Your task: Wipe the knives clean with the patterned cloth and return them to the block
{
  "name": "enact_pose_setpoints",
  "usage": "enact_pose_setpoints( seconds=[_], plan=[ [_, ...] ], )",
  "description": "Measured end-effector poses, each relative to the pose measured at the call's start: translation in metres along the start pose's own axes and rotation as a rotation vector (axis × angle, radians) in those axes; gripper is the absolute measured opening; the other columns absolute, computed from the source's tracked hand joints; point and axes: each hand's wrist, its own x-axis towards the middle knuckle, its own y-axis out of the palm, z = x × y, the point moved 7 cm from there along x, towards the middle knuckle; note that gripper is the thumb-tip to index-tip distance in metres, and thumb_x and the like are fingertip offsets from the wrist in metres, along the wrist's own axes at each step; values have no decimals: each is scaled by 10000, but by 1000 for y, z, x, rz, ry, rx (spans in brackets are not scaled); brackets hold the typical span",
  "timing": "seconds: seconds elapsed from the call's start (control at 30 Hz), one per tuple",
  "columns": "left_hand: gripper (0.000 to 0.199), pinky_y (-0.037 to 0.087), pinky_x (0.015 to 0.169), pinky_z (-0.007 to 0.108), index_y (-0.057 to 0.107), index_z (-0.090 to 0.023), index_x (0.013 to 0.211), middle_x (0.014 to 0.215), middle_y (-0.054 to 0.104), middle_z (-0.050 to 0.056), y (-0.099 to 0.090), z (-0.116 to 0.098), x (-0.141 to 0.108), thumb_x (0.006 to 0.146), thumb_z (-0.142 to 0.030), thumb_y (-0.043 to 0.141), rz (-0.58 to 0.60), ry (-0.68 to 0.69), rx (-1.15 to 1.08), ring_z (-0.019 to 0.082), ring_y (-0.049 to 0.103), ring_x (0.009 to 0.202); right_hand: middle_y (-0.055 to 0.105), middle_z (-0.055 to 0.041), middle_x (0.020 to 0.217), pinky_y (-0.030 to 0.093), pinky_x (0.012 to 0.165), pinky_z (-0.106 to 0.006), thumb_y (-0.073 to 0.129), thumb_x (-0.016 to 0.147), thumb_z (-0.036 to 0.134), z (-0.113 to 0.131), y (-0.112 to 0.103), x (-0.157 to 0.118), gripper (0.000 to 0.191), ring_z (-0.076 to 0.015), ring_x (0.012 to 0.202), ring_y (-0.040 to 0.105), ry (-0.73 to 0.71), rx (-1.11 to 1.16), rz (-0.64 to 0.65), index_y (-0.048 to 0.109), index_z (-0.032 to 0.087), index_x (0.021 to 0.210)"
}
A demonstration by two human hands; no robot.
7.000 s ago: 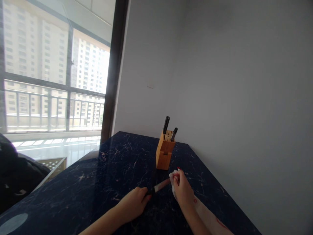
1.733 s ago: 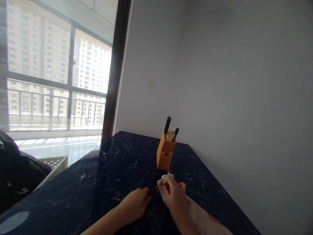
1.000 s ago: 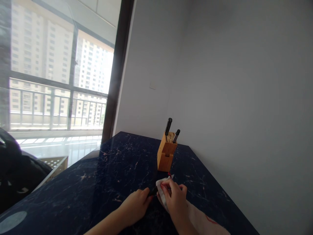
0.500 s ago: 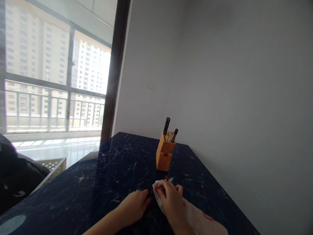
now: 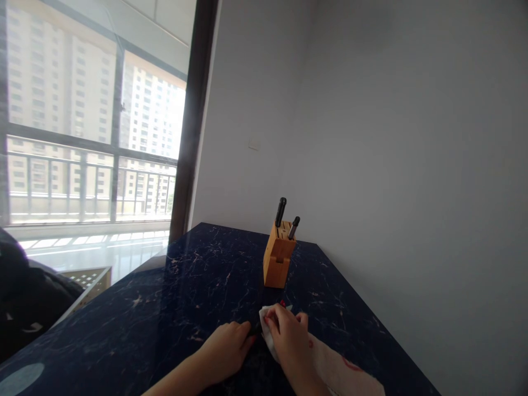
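Note:
My left hand (image 5: 228,348) is closed around the black handle of a knife (image 5: 256,328), low over the table. A white cloth (image 5: 336,364) with reddish markings is pinched in my right hand (image 5: 290,336) and wraps the knife's blade. Only a sliver of the blade's tip shows past my right fingers; the rest is covered. A small red thing peeks out just beyond the cloth, too small to name. Directly ahead stands a wooden knife block (image 5: 277,261) with two dark-handled tools in its slots.
The dark blue marbled table (image 5: 214,275) narrows away from me to a grey wall (image 5: 391,165) on the right. At the left are a dark bag-like shape (image 5: 28,297), a perforated pale crate (image 5: 88,280) and a large window (image 5: 94,126).
Less of the blade tip shows beyond my right hand than before, and the cloth sits slightly nearer to me. Both hands keep their hold; the knife block has not moved.

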Motion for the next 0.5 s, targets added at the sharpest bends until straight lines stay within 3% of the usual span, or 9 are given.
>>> enact_pose_setpoints(
  seconds=[0.27,0.5],
  plan=[
    [342,412,615,283,558,-197,851,795,654,58,2,2,0,886,-371,265,4,-28,-15,218,625,741,641,50,788,232,714,-281,429,823,152,1,5,-2,152,-125,754,554,12,3,58,541,243,776],
    [316,375,561,240,558,-203,813,761,638,34,-5,3,-1,883,-359,292,-16,-22,-128,176,612,682,644,31,783,234,723,-300,398,846,186,-37,-5,12,163,-144,760,577,135,-81,-31,546,241,805]
  ],
)
